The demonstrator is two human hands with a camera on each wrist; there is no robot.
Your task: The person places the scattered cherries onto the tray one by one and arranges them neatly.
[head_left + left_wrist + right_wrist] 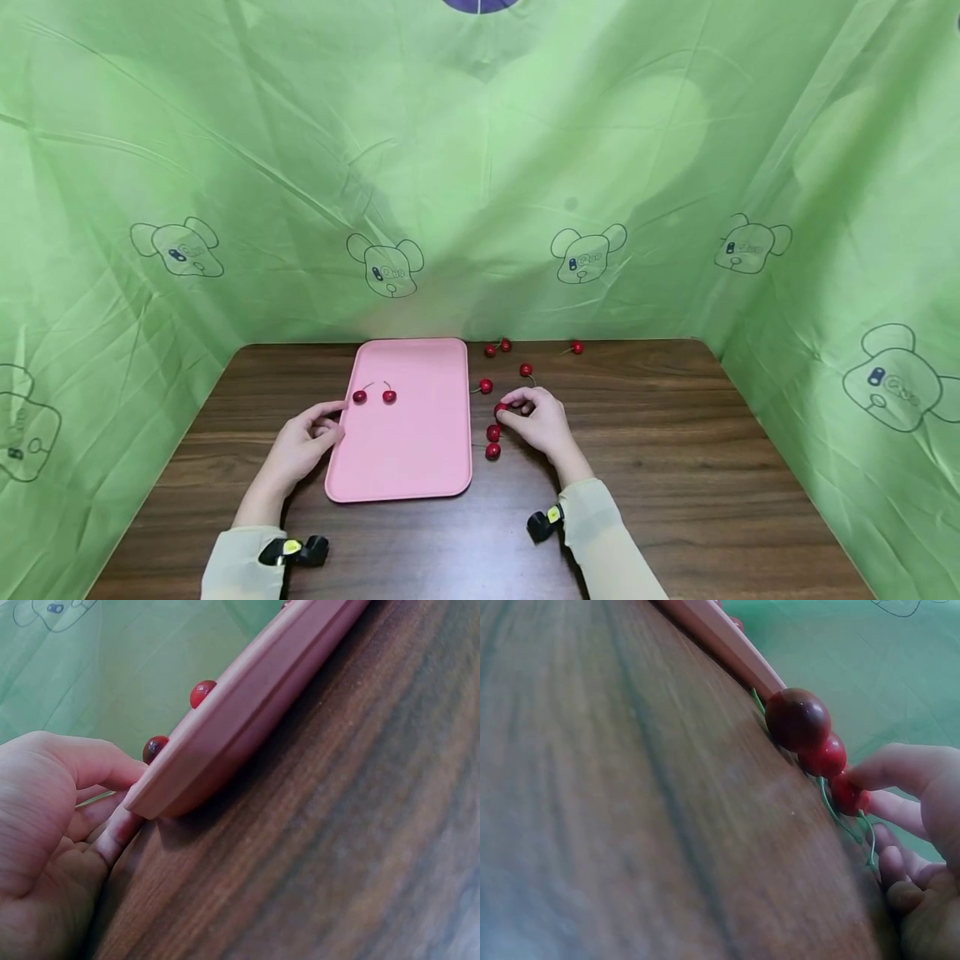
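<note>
We count ten cherries in the head view: two on the pink tray, one pinched in our right hand, and seven loose on the brown table. The two tray cherries lie side by side in its far left part, well apart from the rims; the remainder of the tray surface is bare pink. The held cherry sits just right of the tray's right edge, our thumb and fingertips curled round it while it touches or nearly touches the wood. Two more cherries lie in a short line just near of it, close against the tray's right rim, and the right wrist view shows them in a row with green stems trailing toward the fingers. Farther off, one cherry rests by the rim, another a little to its right, a pair near the table's far edge, and a single one farther right. Our left hand rests at the tray's left edge, thumb over the rim and curled fingers against its side, so it grips the tray lightly. Bare wood lies open to the right of the cherries and along the near edge; green cloth walls close the left, far and right sides.
</note>
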